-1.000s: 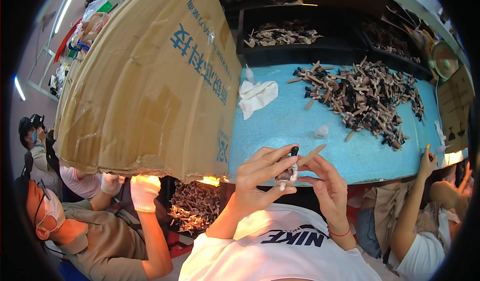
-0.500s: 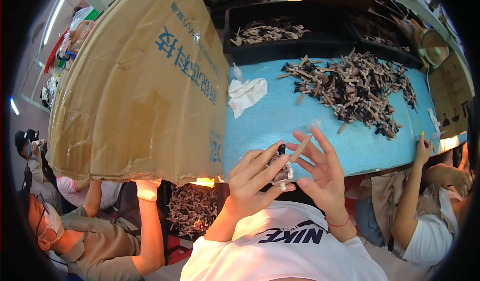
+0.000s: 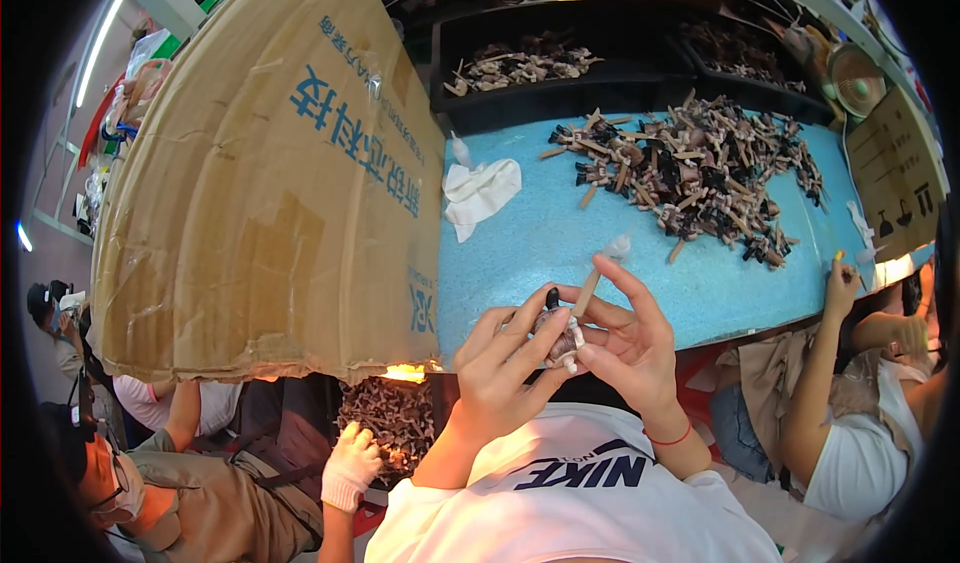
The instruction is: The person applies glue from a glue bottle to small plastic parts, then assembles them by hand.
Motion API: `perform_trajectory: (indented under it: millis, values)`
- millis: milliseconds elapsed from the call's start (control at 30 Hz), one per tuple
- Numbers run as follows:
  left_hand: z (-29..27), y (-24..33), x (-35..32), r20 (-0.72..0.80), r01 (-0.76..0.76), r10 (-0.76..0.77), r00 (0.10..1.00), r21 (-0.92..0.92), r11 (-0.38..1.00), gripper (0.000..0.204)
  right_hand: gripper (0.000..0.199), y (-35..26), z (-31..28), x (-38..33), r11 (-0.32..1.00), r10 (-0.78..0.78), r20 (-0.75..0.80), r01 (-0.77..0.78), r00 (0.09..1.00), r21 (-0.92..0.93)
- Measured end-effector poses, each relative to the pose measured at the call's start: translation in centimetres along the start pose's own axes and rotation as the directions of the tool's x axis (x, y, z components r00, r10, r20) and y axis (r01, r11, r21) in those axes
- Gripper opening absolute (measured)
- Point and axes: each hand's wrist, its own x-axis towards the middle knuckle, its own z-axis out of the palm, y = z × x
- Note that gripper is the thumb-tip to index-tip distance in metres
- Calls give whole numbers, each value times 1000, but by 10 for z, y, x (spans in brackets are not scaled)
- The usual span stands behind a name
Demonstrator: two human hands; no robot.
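Head view, landmark = tabletop point(image 3: 550, 220). Your left hand point(image 3: 500, 358) has the small figurine point(image 3: 568, 341) pinched between thumb and fingers, just off the tabletop's near edge, in front of your shirt. Black part of it points up, pale end down. Your right hand point(image 3: 635, 338) is partly closed round the same piece: thumb at its side, index finger raised by the tip of its flat tan blade point(image 3: 587, 295). Can't tell how hard either hand grips.

On the tabletop: heap of similar figurines point(image 3: 700, 173) right of centre, clear bottle point(image 3: 617, 247) just beyond your right fingers, white cloth point(image 3: 482, 195) toward the left side. Black tray point(image 3: 560, 100) with more pieces along the tabletop's far edge. Cardboard box point(image 3: 260, 203) left of the tabletop.
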Motion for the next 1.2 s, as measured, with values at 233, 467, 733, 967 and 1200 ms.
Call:
perform_trajectory:
  millis: [233,467,733,967,1200]
  values:
    - [4,4,-10,186,508,-592,784,-741,440,56,55,1,-16,-5,992,-79,-43,75,996,-104]
    - [9,-12,-19,573,380,-444,689,-807,-452,67,52,-2,-19,-14,983,-93,-80,79,992,-164]
    - [10,-14,-19,565,315,-399,722,-782,-538,64,52,1,-17,-16,981,-43,-66,29,997,-193]
    - [25,-36,-18,608,297,-513,605,-771,-564,49,50,8,-27,-27,932,-14,-110,-26,994,-362]
    - [68,-88,43,535,201,-621,573,-826,-526,33,50,2,-37,-38,797,-11,-99,-51,995,-602]
